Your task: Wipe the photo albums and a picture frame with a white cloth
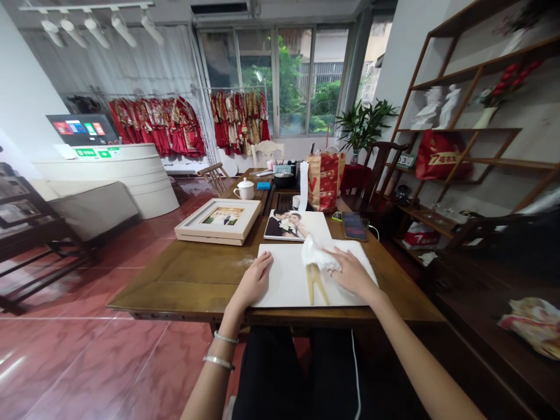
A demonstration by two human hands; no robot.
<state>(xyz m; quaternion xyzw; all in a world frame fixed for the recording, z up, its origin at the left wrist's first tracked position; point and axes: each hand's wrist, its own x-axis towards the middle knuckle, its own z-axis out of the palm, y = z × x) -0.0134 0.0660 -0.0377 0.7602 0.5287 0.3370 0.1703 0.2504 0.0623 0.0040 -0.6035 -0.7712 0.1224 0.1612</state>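
Observation:
A white panel (282, 286) lies flat at the table's near edge. Showing on it is a tan two-legged shape (315, 284), its upper part covered; whether it is printed or loose I cannot tell. My left hand (257, 277) rests on the panel's left edge, fingers stretched out and holding nothing. Crumpled white tissue or cloth (315, 252) is pressed onto the panel's upper middle by my right hand (350, 271), fingers bent over it. Just beyond the panel lies a photo print of a couple (297, 224).
A pale framed photo (219, 219) sits at the left of the wooden table (175, 280). Farther back stand a lidded white mug (245, 189), a blue box (263, 185) and a red-and-tan paper bag (324, 181). A phone (355, 226) with a white cable lies at the right.

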